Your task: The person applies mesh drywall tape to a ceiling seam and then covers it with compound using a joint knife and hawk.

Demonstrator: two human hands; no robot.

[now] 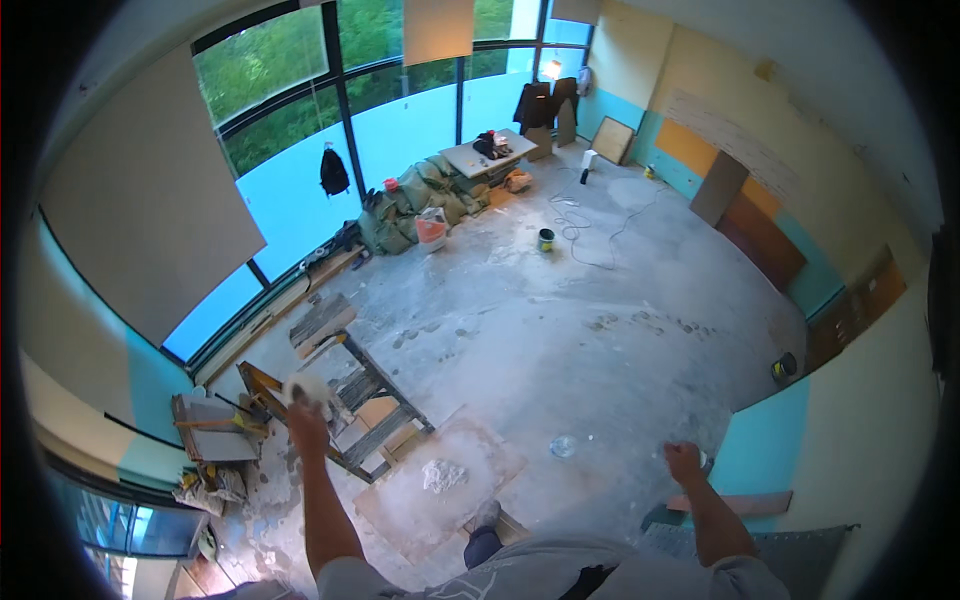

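My left hand (304, 408) is raised at the left, its fingers closed at the edge of a pale, rounded thing (311, 385) that is too blurred to name. Just beyond and to the right of it stands a worn, plaster-splashed wooden stepladder (372, 402). Out to the right, my right hand (684, 461) is held with its fingers curled; whatever they may hold is hidden. Between my arms, a dusty board (405, 515) lies on the floor and bears a crumpled white heap (443, 476). My foot (487, 515) is close to this board.
Filled sacks (420, 205) and a white-and-orange bucket (431, 230) stand along the windows. A dark bucket (546, 240) and a loose cable (575, 235) are on the floor. Another bucket (784, 367) stands by the right wall. Flattened clear plastic (563, 446) lies ahead.
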